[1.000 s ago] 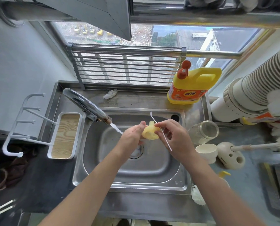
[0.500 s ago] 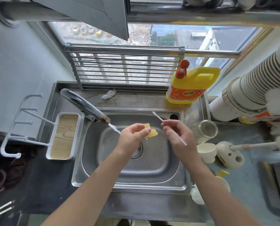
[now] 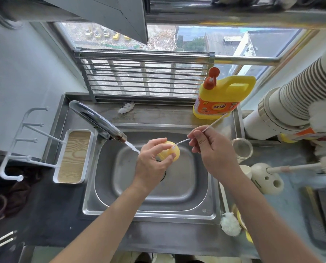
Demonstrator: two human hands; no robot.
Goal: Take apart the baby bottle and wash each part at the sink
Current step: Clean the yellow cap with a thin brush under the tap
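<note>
steel sink [image 3: 150,213] under a window [image 3: 196,38], tap [image 3: 97,120] running. left hand [image 3: 150,166] fingers pinch the yellow bottle part [image 3: 170,153] over the basin; right hand [image 3: 211,149] fingers pinch the thin brush [image 3: 215,121], slanting down-left into it.

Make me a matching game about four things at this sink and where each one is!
Things:
1. small yellow rounded plastic part
2. thin white stick brush
3. big yellow plastic detergent jug with an orange pump
4. clear round jar

Places:
A. pinched in the right hand
B. standing on the ledge behind the steel sink
C. held in the left hand over the sink
D. on the counter right of the sink

Pairs: 1-C, 2-A, 3-B, 4-D.
</note>
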